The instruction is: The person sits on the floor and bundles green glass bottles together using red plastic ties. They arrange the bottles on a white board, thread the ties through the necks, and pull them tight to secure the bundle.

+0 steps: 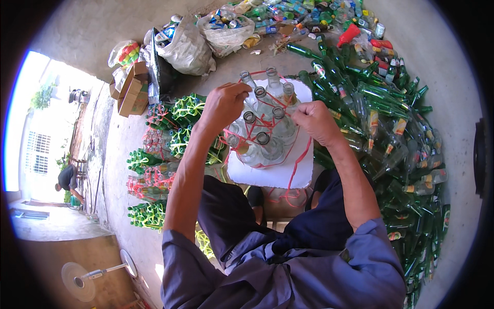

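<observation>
Several clear glass bottles (271, 148) stand upright in a tight cluster on a white board (270, 175) in front of me. Red plastic twine (266, 124) runs around their bodies and crosses between their necks; a loose length hangs over the board's near edge. At the cluster's upper left, my left hand (230, 101) is beside a bottle neck with its fingers bent together, pinching the red twine. My right hand (317, 121) is curled at the right side of the cluster, thumb and forefinger closed where the twine reaches it. The fingertips are partly hidden.
Loose green glass bottles (386, 100) are heaped at the right. Tied bottle bundles (148, 183) stand at the left. Beyond the board are white sacks of cans (187, 50), a cardboard box (133, 90) and plastic bottles (301, 13). A fan (79, 282) and a bending person (68, 178) are far left.
</observation>
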Tool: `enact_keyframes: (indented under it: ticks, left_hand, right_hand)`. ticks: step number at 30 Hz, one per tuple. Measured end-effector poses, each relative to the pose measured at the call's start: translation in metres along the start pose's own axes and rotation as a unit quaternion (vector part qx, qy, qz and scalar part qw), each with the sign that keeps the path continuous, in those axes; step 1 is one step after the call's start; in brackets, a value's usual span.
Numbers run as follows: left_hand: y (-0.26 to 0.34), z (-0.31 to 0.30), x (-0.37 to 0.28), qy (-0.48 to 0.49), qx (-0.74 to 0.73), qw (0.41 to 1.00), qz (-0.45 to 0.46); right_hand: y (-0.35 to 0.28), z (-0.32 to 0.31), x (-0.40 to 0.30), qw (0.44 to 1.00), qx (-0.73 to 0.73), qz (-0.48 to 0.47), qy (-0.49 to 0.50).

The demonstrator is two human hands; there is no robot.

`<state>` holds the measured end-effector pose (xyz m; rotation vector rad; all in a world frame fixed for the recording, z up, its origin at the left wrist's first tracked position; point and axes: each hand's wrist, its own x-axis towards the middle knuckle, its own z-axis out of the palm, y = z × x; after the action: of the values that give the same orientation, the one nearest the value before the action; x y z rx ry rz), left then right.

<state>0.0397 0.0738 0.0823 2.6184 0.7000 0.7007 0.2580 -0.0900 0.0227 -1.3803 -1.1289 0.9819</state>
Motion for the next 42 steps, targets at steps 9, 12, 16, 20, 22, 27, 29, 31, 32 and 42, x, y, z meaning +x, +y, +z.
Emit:
enact_keyframes:
  ticks: [9,12,16,20,22,27,29,31,32,42]
  left_hand:
    - [0.059,0.022,-0.143,0.255,-0.029,0.951,-0.171]
    - [0.051,0.063,-0.167,0.23,-0.126,0.946,-0.191]
    - [0.033,0.09,-0.167,0.215,-0.184,0.927,-0.248]
    - [0.034,0.086,-0.16,0.19,-0.122,0.939,-0.26]
    - [0.029,0.079,-0.158,0.178,-0.089,0.948,-0.248]
    - [-0.003,0.05,-0.141,0.15,-0.088,0.956,-0.238]
    - [-0.003,0.041,-0.121,0.158,-0.082,0.934,-0.31]
    - [-0.002,0.035,-0.112,0.168,-0.059,0.942,-0.286]
    - [-0.013,0.036,-0.112,0.171,-0.039,0.947,-0.268]
    - [0.007,0.029,-0.119,0.276,-0.179,0.911,-0.248]
  right_hand:
    - [-0.003,0.006,-0.004,0.999,0.02,-0.034,-0.011]
    - [0.004,0.008,-0.003,0.999,0.016,-0.05,-0.014]
    - [0.005,0.01,-0.003,0.998,-0.006,-0.062,-0.012]
    - [0.0,0.01,-0.011,0.997,-0.016,-0.064,-0.032]
    - [-0.005,0.012,-0.019,0.996,-0.013,-0.085,-0.027]
    - [-0.012,0.012,-0.032,0.992,0.006,-0.077,-0.097]
    - [-0.012,0.008,-0.034,0.991,-0.01,-0.059,-0.123]
    - [-0.008,0.004,-0.033,0.99,-0.032,-0.044,-0.132]
    - [-0.006,0.002,-0.032,0.99,-0.036,-0.049,-0.129]
    - [-0.013,-0.002,-0.031,0.989,-0.042,-0.028,-0.141]
